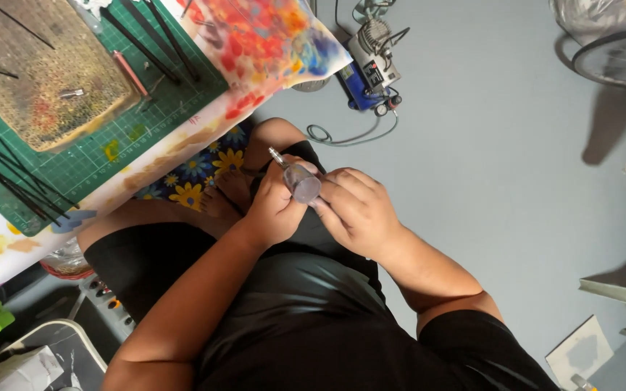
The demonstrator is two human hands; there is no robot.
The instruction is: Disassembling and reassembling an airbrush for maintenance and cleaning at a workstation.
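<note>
My left hand (275, 206) grips a small airbrush (295, 177), a silver tool with a round cup and a thin metal tip that points up and to the left. My right hand (356, 210) sits against the cup from the right, fingers curled on it. Both hands are held over my lap, above crossed legs in black clothing. The lower part of the airbrush is hidden inside my fingers.
A green cutting mat (88, 156) with a brown woven board (45, 80) and black rods lies on paint-stained paper at upper left. A small air compressor (371, 65) with a hose stands on the grey floor. A wheel rim (617, 58) is at the top right.
</note>
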